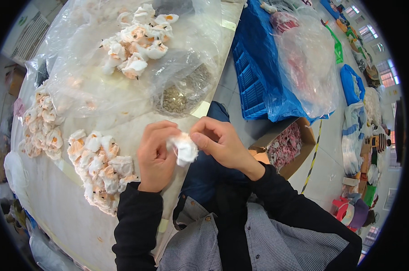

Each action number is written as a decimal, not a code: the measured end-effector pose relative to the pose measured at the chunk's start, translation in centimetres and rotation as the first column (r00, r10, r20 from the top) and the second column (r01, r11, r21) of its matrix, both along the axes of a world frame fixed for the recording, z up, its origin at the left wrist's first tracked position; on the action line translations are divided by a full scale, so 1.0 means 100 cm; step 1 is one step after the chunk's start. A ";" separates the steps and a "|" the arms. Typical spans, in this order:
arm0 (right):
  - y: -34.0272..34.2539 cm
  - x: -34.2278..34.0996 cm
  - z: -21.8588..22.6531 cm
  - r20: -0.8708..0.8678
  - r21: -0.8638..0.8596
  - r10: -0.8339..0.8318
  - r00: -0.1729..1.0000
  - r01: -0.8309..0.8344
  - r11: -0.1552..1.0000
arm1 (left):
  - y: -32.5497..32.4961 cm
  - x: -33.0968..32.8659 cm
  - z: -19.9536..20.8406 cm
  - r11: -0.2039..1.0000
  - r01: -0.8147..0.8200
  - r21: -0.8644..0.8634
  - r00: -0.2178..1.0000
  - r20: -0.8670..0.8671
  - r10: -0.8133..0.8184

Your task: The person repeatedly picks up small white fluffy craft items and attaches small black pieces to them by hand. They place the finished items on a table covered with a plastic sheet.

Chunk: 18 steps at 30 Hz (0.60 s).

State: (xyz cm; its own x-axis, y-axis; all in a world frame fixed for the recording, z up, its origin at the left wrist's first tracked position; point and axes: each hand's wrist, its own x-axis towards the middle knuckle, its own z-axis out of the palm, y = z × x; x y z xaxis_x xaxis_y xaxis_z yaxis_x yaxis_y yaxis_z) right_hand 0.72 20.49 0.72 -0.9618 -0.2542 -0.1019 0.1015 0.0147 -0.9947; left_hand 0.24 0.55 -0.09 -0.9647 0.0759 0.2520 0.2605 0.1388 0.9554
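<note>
The left hand (pixel 155 160) and right hand (pixel 227 147) pinched a fluffy white piece (pixel 186 153), plush heap (pixel 106 171) left of their fingers (pixel 203 141), blue crate (pixel 250 90) beyond right.

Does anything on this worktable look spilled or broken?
Nothing plainly stands out. The white-and-peach plush pieces lie in loose but separate heaps on the worktable, and the clear plastic sheeting is crumpled. That looks untidy rather than spilled or broken, though fine damage would be too small to tell.
</note>
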 end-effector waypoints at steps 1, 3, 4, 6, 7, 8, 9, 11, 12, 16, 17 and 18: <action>-0.001 0.001 0.000 -0.153 0.141 -0.045 0.987 0.067 0.988 | 0.001 0.000 0.005 0.997 -0.081 -0.014 0.997 -0.019 0.080; -0.004 0.006 -0.002 -0.456 0.370 -0.069 0.887 0.259 0.892 | -0.007 0.003 0.018 0.991 -0.020 -0.134 0.998 -0.058 0.012; -0.006 0.008 -0.006 -0.517 0.363 -0.056 0.854 0.278 0.889 | -0.011 0.002 0.021 0.981 0.009 -0.193 0.997 -0.075 -0.024; -0.018 0.014 -0.007 -0.560 0.295 -0.055 0.827 0.261 0.919 | -0.009 0.000 0.006 0.967 0.140 -0.211 0.984 -0.077 -0.159; -0.019 0.014 -0.009 -0.530 0.269 -0.060 0.846 0.235 0.934 | -0.008 0.003 0.006 0.962 0.180 -0.208 0.984 0.028 -0.178; -0.020 0.014 -0.007 -0.476 0.244 -0.079 0.876 0.218 0.945 | -0.006 0.004 0.008 0.954 0.225 -0.196 0.970 0.133 -0.201; -0.020 0.015 -0.005 -0.421 0.218 -0.096 0.902 0.203 0.955 | -0.006 0.003 0.012 0.955 0.213 -0.206 0.976 0.101 -0.195; -0.021 0.016 -0.004 -0.333 0.181 -0.103 0.937 0.171 0.969 | -0.008 0.002 0.011 0.957 0.227 -0.181 0.972 0.096 -0.213; -0.020 0.016 -0.006 -0.303 0.171 -0.095 0.948 0.152 0.973 | -0.009 0.002 0.011 0.957 0.234 -0.169 0.971 0.093 -0.221; -0.023 0.016 -0.009 -0.279 0.154 -0.100 0.955 0.147 0.977 | -0.006 0.004 0.011 0.964 0.201 -0.173 0.978 0.089 -0.188; -0.024 0.017 -0.009 -0.287 0.159 -0.108 0.952 0.159 0.974 | -0.006 0.004 0.013 0.963 0.195 -0.185 0.980 0.080 -0.183; -0.025 0.017 -0.010 -0.296 0.163 -0.116 0.948 0.170 0.972 | -0.006 0.004 0.014 0.962 0.189 -0.198 0.981 0.071 -0.178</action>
